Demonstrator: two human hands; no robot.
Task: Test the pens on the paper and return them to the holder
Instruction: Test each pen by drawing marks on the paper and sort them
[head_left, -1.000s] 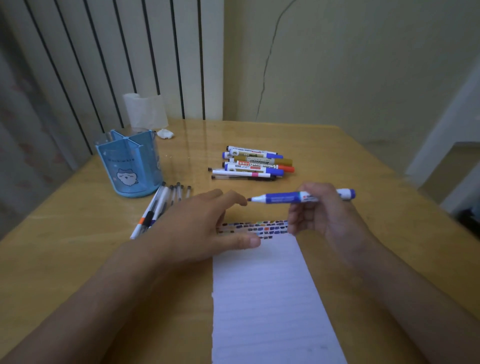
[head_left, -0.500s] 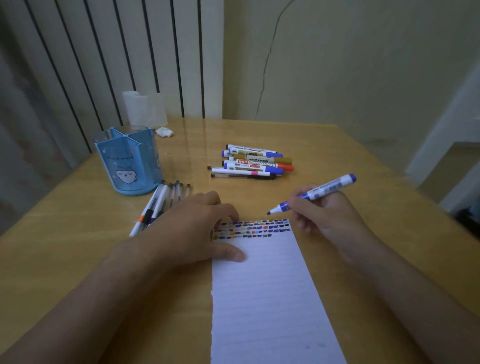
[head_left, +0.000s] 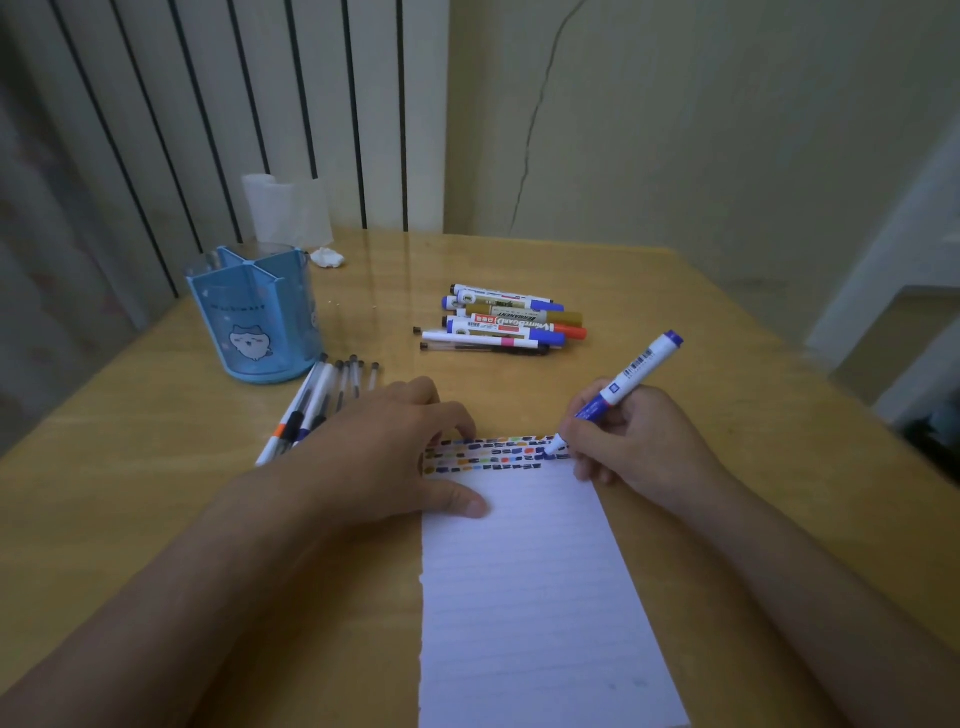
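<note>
A lined white sheet of paper (head_left: 524, 587) lies in front of me, its top edge covered with rows of small coloured marks. My right hand (head_left: 634, 441) grips a blue and white marker (head_left: 626, 382), tip down on the paper's top right corner. My left hand (head_left: 395, 457) presses flat on the paper's top left corner. The blue divided pen holder (head_left: 260, 317) stands at the left. A pile of markers (head_left: 506, 322) lies behind the paper. Several thin pens (head_left: 322, 400) lie beside the holder, partly hidden by my left hand.
The wooden table (head_left: 156, 467) reaches a striped wall at the back. A white tissue roll (head_left: 285, 208) and a crumpled tissue (head_left: 327, 257) sit behind the holder. The table's right edge drops off near a doorway.
My right hand turned the marker from level to tip down and lowered it onto the paper's top right corner. My left hand settled flat on the paper's top left corner.
</note>
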